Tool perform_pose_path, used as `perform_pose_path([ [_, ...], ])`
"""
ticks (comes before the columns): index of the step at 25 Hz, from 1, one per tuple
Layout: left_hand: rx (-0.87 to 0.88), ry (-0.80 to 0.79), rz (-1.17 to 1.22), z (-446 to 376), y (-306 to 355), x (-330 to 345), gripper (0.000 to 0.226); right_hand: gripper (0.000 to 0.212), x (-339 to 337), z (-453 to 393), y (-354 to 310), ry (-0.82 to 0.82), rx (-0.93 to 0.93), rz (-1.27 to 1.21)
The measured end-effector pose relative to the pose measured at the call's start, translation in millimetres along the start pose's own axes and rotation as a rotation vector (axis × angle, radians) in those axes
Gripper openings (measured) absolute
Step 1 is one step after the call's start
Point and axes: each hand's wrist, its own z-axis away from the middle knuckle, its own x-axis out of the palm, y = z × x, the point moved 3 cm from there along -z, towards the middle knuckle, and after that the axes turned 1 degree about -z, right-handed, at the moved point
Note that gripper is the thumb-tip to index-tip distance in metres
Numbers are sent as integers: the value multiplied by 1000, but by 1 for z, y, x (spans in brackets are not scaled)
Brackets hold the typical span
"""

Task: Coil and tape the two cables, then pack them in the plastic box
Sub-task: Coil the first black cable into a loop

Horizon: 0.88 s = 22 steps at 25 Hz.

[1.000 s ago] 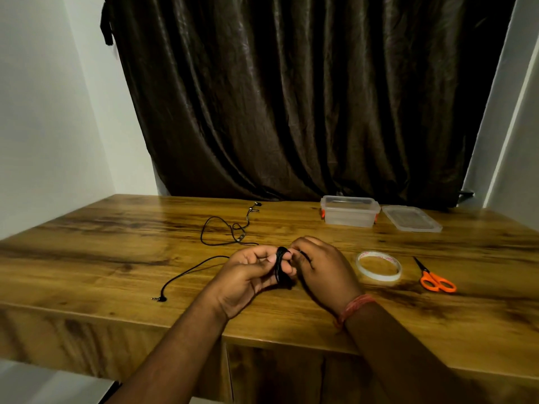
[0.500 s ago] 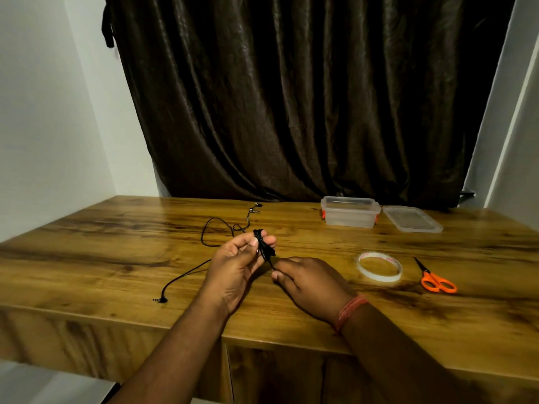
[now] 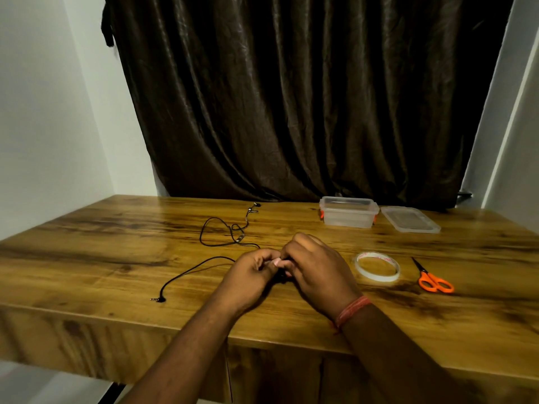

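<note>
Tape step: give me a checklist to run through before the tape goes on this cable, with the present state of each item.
1. Cable fully coiled: not ok. A long tail of the black cable lies loose on the table, plug at its end.
2. Coil held firmly: cannot tell. The left hand and right hand close round it and hide it.
3. Tape roll within reach: ok, beside the right hand.
4. Scissors ready: ok, right of the tape roll.
5. Plastic box open: ok, its lid lies beside it.
6. A hand free for the tape: not ok.
</note>
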Motion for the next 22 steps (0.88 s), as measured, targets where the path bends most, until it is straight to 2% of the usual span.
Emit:
perform_pose_path([
  [4,-47,-88,184,1,1,5,20,6,-4,1,6,62,47,-112],
  [13,-81,-105,307,4,9,-2,18,9,4,0,9,10,98,-496],
  [17,-133,-70,390,6,13,-4,38,16,6,1,7,-30,80,-530],
  [22,-159,-71,397,7,12,-1,33,13,9,1,9,-45,136,-547],
])
